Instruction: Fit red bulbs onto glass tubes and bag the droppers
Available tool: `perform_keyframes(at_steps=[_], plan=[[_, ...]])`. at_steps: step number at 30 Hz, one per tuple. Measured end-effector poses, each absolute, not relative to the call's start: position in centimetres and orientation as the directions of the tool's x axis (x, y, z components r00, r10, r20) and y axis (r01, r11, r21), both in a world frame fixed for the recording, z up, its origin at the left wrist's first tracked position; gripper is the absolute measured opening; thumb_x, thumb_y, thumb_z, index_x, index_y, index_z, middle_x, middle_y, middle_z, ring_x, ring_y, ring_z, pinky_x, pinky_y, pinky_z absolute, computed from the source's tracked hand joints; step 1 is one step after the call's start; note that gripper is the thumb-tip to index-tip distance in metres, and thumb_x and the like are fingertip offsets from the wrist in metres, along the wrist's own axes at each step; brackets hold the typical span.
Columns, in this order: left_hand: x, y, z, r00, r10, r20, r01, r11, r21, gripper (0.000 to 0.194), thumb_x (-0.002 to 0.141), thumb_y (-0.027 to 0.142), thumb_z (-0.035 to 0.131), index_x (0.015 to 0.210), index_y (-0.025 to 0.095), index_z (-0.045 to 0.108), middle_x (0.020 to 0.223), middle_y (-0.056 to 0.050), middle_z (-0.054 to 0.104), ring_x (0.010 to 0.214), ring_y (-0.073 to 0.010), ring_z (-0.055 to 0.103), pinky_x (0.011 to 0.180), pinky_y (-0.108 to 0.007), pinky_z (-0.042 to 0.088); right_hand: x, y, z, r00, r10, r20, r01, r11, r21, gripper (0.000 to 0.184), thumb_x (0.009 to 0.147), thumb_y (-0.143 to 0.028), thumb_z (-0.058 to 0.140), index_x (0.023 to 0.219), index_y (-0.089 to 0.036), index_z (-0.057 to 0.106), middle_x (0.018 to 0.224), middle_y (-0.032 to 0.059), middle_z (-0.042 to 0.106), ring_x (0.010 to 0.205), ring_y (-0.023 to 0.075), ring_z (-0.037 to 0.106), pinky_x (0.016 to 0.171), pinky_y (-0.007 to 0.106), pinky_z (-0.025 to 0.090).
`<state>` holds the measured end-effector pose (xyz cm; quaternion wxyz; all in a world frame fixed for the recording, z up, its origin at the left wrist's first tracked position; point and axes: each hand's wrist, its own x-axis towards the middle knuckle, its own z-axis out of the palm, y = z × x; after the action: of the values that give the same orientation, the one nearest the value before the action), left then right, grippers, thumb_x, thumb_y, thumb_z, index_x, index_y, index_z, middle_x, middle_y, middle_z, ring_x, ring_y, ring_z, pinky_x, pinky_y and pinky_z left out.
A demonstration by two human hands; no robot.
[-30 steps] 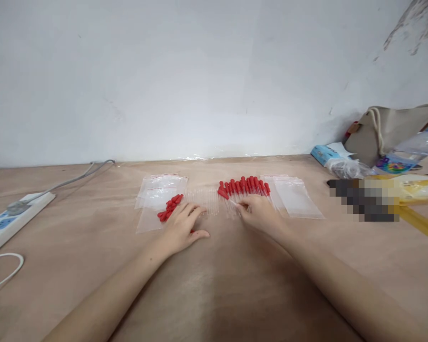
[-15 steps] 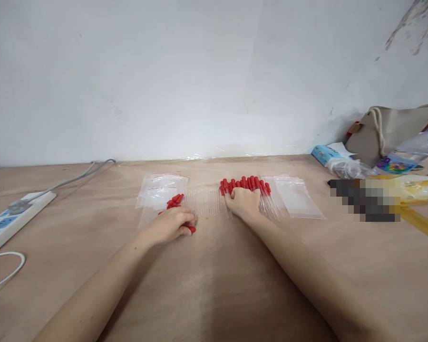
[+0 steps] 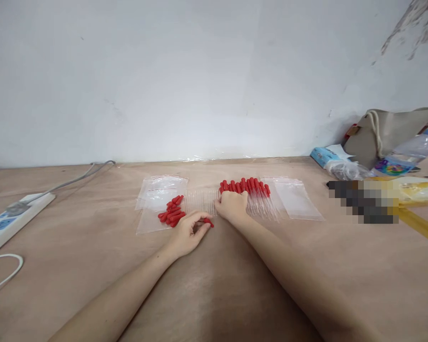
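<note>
My left hand (image 3: 190,234) pinches a red rubber bulb (image 3: 208,222) between thumb and fingertips, just over the table. Left of it lies a small pile of loose red rubber bulbs (image 3: 171,214), partly on a clear zip bag (image 3: 148,223). Bare glass dropper tubes (image 3: 199,199) lie side by side between my hands. My right hand (image 3: 232,205) is closed over the right end of that row; its fingertips and whatever is in them are hidden. Behind and right of it, droppers with red bulbs (image 3: 258,190) are lined up, their glass stems pointing toward me.
More zip bags (image 3: 297,199) lie to the right. A power strip (image 3: 24,209) with a grey cable is at the left. On the far right are a tissue pack (image 3: 323,156), a beige bag (image 3: 395,126), a plastic bottle (image 3: 413,151) and yellow packaging (image 3: 419,223). A wall closes off the back.
My right hand set a bulbed dropper into the row and moved left to the bare tubes. My left hand picked up a red bulb from beside the pile and shifted right with it.
</note>
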<state>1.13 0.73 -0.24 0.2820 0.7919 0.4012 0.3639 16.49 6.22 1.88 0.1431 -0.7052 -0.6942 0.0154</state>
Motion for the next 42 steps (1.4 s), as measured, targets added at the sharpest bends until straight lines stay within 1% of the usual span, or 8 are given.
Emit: perform_keyframes(at_steps=[4,7,11,16,19,22,33,42], plan=[[1.1,0.8,-0.1,0.392,0.843,0.369,0.485,-0.53,0.696,0.003,0.078,0.02,0.054,0.079,0.017,0.056,0.084,-0.003,0.058,0.076,-0.0136,0.056,0.065,-0.024,0.048,16.0,6.6,2.2,0.065,0.99,0.125,0.973,-0.035,-0.227,0.026,0.075,-0.032,0.045,0.074,-0.014,0.064,0.074,0.0125,0.066,0.07,0.0235,0.06,0.079,0.043,0.023],[1.0,1.0,-0.2,0.348,0.854,0.386,0.547,-0.519,0.657,0.01,0.075,0.023,0.059,0.071,0.017,0.051,0.074,0.0,0.056,0.069,-0.0125,0.054,0.06,-0.023,0.045,15.7,6.8,2.3,0.086,0.991,0.102,0.968,-0.059,-0.242,0.025,0.074,-0.032,0.046,0.074,-0.014,0.063,0.076,0.013,0.066,0.071,0.0237,0.06,0.079,0.043,0.023],[1.0,1.2,-0.5,0.305,0.856,0.418,0.583,-0.515,0.628,0.011,0.076,0.026,0.059,0.079,0.017,0.053,0.073,0.001,0.057,0.063,-0.0111,0.052,0.058,-0.023,0.044,16.2,6.5,2.5,0.085,0.988,0.125,0.966,-0.051,-0.254,0.024,0.075,-0.031,0.045,0.073,-0.015,0.063,0.075,0.0114,0.066,0.073,0.0236,0.06,0.077,0.04,0.027],[1.0,1.2,-0.3,0.353,0.814,0.461,0.593,-0.576,0.562,0.018,0.08,0.026,0.055,0.095,0.018,0.06,0.083,-0.003,0.06,0.073,-0.0135,0.056,0.064,-0.025,0.045,19.4,4.5,2.3,-0.152,0.943,0.296,0.922,0.243,-0.302,0.023,0.084,-0.025,0.038,0.082,-0.014,0.057,0.085,0.0102,0.065,0.075,0.0197,0.058,0.066,0.03,0.031],[1.2,1.3,0.0,0.391,0.782,0.486,0.58,-0.619,0.53,0.016,0.083,0.023,0.052,0.094,0.018,0.062,0.086,-0.004,0.06,0.078,-0.0138,0.056,0.068,-0.025,0.046,21.9,2.8,1.5,-0.348,0.824,0.447,0.812,0.503,-0.296,0.02,0.087,-0.023,0.036,0.091,-0.014,0.054,0.088,0.0076,0.064,0.078,0.0167,0.057,0.072,0.029,0.031],[1.5,1.6,0.1,0.406,0.753,0.518,0.565,-0.652,0.505,0.017,0.084,0.021,0.05,0.095,0.018,0.062,0.088,-0.004,0.06,0.08,-0.0137,0.056,0.071,-0.026,0.046,23.5,1.3,0.6,-0.478,0.686,0.549,0.721,0.663,-0.201,0.021,0.088,-0.02,0.036,0.097,-0.017,0.054,0.087,0.0051,0.064,0.077,0.0149,0.056,0.078,0.031,0.029],[1.7,1.8,-0.2,0.451,0.711,0.54,0.602,-0.689,0.405,0.018,0.084,0.025,0.05,0.096,0.019,0.062,0.087,-0.005,0.062,0.08,-0.016,0.057,0.073,-0.029,0.047,23.4,0.5,-0.5,-0.473,0.637,0.608,0.692,0.696,-0.191,0.018,0.086,-0.018,0.04,0.092,-0.018,0.057,0.082,0.0031,0.066,0.067,0.0115,0.055,0.078,0.032,0.028],[1.7,1.6,-0.2,0.433,0.73,0.529,0.584,-0.674,0.452,0.018,0.086,0.028,0.048,0.093,0.02,0.062,0.086,-0.003,0.062,0.079,-0.0145,0.058,0.071,-0.027,0.046,23.4,0.5,-0.8,-0.5,0.644,0.58,0.677,0.707,-0.202,0.019,0.086,-0.02,0.04,0.092,-0.018,0.058,0.079,0.0023,0.064,0.066,0.0112,0.054,0.081,0.032,0.026]])
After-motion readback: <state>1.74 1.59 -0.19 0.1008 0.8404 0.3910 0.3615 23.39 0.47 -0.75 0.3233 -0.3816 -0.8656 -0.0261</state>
